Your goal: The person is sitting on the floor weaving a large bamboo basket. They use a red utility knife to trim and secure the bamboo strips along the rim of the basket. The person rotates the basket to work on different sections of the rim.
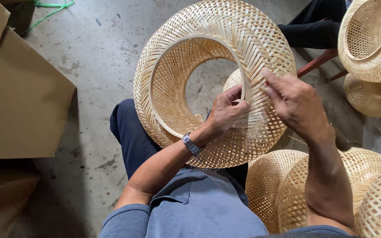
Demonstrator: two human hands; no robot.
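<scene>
A large woven bamboo shade (190,48), round and open through the middle, rests tilted on my lap. My left hand (226,112), with a metal watch on its wrist, reaches into the opening and grips the inner hoop at the right side of the rim. On the outer weave just right of that spot, my right hand (294,103) pinches a thin bamboo strip between thumb and fingers. Through the opening shows the concrete floor.
Several finished woven shades (287,185) lie at my right on the floor, and others (371,39) are stacked at the upper right. Brown cardboard boxes (18,97) stand at the left. Another person's dark trouser leg (314,26) and a red stool leg are behind the shade.
</scene>
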